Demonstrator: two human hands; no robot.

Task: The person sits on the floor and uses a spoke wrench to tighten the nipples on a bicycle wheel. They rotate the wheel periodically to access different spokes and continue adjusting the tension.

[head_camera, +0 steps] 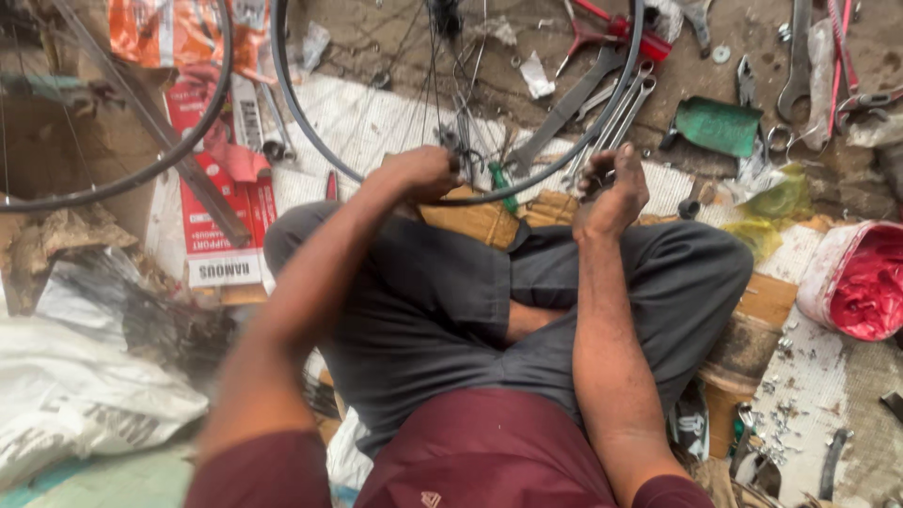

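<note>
I sit cross-legged on the ground in grey trousers. A bicycle wheel rim [621, 89] with thin spokes stands in front of my knees. My left hand [419, 172] is closed around the lower edge of the rim, next to a green-handled screwdriver [503, 185]. My right hand [614, 188] grips the same rim further right, fingers curled over it. A bundle of loose spokes [616, 118] lies just beyond the right hand.
A second wheel [202, 122] leans at the left over a red and white carton [221, 226]. Spanners [798, 56], red-handled pliers [602, 28], a green scoop [720, 127] and a tub of red grease [861, 282] lie at the right. Plastic bags [85, 386] are piled at the left.
</note>
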